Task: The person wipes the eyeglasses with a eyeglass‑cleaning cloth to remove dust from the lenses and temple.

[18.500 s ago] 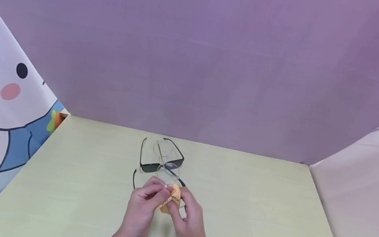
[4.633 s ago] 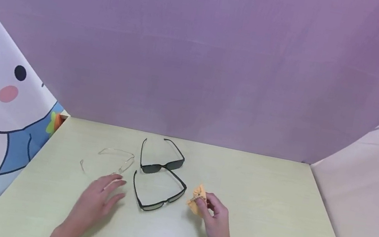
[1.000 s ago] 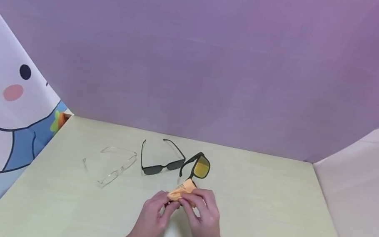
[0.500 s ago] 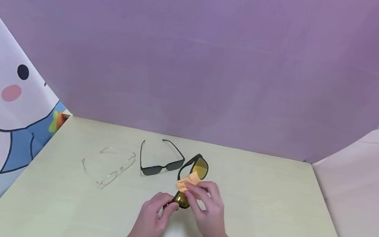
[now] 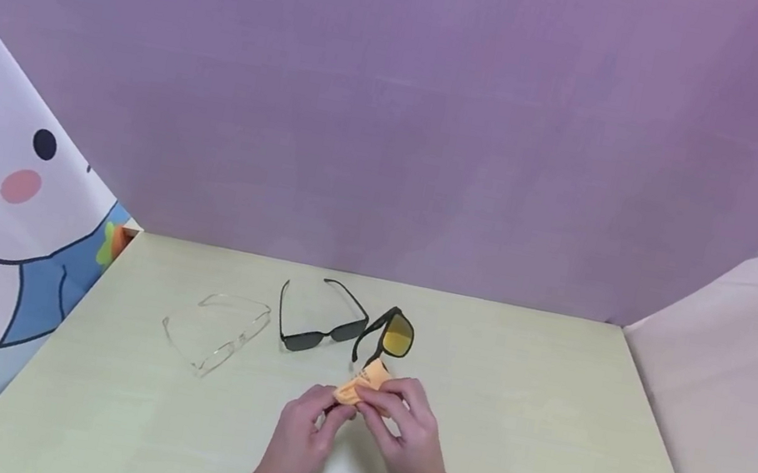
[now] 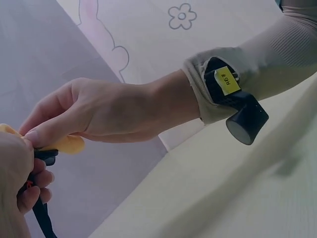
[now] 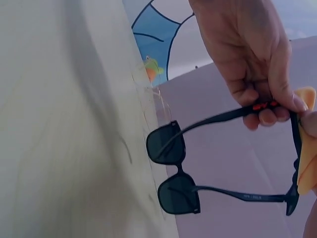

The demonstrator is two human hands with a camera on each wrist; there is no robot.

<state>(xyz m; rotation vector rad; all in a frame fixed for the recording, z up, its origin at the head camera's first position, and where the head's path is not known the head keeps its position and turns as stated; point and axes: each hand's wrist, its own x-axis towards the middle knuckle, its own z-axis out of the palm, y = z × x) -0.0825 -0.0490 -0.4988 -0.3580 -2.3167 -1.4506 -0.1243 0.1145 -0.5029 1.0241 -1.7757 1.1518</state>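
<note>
In the head view my left hand (image 5: 302, 434) pinches the rim end of a pair of black-framed sunglasses with yellow lenses (image 5: 398, 335), raised in front of me. My right hand (image 5: 411, 445) pinches a folded orange cleaning cloth (image 5: 364, 382) over the nearer lens, which the cloth hides. The right wrist view shows my left fingers (image 7: 267, 116) at the hinge, beside red marks on one temple arm (image 7: 223, 117); both temple arms are unfolded. From the left wrist, the right thumb and fingers squeeze the cloth (image 6: 69, 144) against the frame.
On the pale table (image 5: 542, 434), black sunglasses (image 5: 306, 340) lie with arms unfolded just beyond the held pair. Thin wire-framed clear glasses (image 5: 241, 337) lie further left. A purple backdrop (image 5: 395, 146) stands behind the table, with printed cloth at both sides.
Earlier my hands wiped the wire-framed glasses, later set down at left. The yellow-lensed sunglasses have since been picked up. Half a second ago the cloth was off the nearer lens; now it covers it.
</note>
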